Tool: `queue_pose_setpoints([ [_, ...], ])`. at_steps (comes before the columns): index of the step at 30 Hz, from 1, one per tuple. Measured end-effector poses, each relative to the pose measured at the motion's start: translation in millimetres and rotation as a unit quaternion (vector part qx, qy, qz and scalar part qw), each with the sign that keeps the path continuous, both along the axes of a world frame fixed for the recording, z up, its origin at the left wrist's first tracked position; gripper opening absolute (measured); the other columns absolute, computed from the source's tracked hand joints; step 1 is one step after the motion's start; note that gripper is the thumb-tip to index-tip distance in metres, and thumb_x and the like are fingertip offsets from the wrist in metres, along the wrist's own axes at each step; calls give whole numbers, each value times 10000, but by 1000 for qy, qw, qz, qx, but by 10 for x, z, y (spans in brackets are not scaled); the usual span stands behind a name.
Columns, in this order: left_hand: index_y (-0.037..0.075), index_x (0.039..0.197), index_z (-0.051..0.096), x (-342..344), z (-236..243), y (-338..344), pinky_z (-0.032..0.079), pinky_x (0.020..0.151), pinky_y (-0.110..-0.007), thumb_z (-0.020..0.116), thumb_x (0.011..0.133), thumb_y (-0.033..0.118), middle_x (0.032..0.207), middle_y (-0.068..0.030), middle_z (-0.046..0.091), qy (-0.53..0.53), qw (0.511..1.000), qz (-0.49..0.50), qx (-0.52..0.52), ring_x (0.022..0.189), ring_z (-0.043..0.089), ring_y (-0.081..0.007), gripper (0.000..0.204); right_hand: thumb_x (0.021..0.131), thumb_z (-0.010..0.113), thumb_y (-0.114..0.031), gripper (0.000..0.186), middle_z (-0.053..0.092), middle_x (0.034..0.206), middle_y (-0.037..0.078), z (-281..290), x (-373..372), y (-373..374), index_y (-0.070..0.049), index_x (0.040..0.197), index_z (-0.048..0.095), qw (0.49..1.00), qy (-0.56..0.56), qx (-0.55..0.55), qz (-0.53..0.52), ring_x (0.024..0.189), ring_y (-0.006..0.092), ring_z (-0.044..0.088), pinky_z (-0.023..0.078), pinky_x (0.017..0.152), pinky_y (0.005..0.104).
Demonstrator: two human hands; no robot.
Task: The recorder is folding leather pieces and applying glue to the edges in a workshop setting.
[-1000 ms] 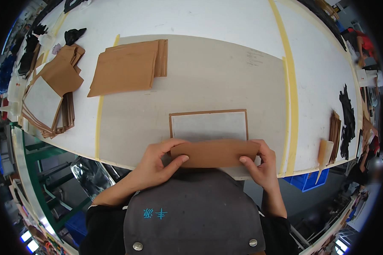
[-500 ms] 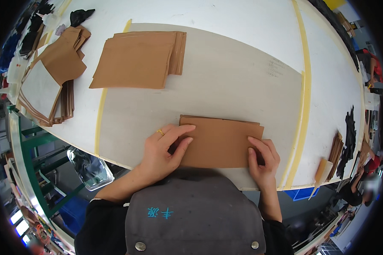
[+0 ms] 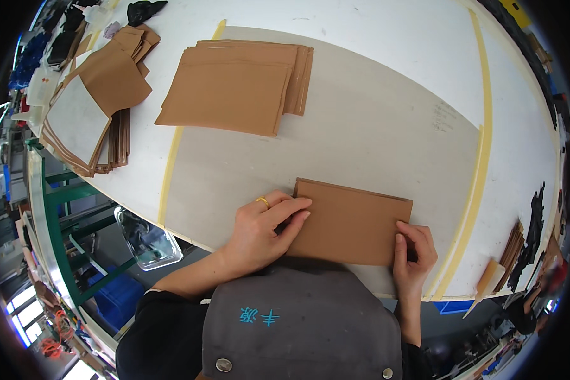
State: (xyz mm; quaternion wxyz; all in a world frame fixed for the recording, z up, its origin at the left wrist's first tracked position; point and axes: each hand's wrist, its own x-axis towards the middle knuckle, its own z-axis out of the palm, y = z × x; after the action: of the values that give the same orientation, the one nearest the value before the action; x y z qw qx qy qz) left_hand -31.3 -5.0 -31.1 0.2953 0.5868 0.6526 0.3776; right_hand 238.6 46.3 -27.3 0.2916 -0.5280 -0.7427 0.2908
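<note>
Seen from the head view, the worker's brown panel lies on the grey sheet that covers the near middle of the white tabletop, close against the apron, presumably so that both arms can work bent and steady; the left hand has its thumb and forefinger drawn near each other at the panel's left edge, and the right hand is curled the same way at the right edge, though I can't tell whether either truly pinches the material or just rests against it; taking it at both ends would keep it square, which seems to matter, since the rim of another layer shows along its far edge; the flat brown stack sits ahead and to the left, within reach yet apart from the work, and a looser pile lies farther left; off to the right, a pale spreader lies beside narrow brown strips near the tabletop's edge, likely kept there to leave elbow room.
</note>
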Motion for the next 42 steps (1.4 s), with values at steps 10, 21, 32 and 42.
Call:
queue_pose_setpoints([
  [10, 30, 986, 706, 15, 39, 39, 499, 565, -233, 722, 799, 0, 810, -74, 651, -23, 999, -20, -37, 622, 615, -127, 190, 792, 611, 100, 264, 606, 852, 85, 53, -2, -8, -21, 1013, 686, 1000, -17, -5, -17, 624, 121, 582, 471, 519, 226],
  [21, 30, 952, 720, 36, 113, 38, 506, 609, -230, 714, 789, -23, 827, -73, 657, -32, 997, 8, -63, 676, 624, -120, 172, 779, 637, 81, 273, 612, 826, 57, 25, -20, 5, -33, 1022, 688, 1000, 4, -14, -23, 579, 94, 601, 487, 505, 221],
  [32, 23, 977, 718, 17, 58, 27, 523, 628, -241, 709, 803, -16, 836, -86, 655, -3, 999, -28, -33, 701, 641, -149, 179, 783, 625, 86, 296, 597, 831, 64, 46, -15, 19, -35, 1044, 694, 999, -15, -17, -28, 598, 107, 575, 471, 506, 222],
  [42, 28, 975, 720, -7, 48, -12, 497, 582, -249, 715, 804, -10, 829, -78, 655, -19, 999, -20, -46, 670, 623, -149, 176, 784, 613, 95, 304, 583, 825, 63, 38, -33, 20, -28, 1050, 694, 999, -20, -32, -21, 608, 108, 564, 462, 502, 225],
])
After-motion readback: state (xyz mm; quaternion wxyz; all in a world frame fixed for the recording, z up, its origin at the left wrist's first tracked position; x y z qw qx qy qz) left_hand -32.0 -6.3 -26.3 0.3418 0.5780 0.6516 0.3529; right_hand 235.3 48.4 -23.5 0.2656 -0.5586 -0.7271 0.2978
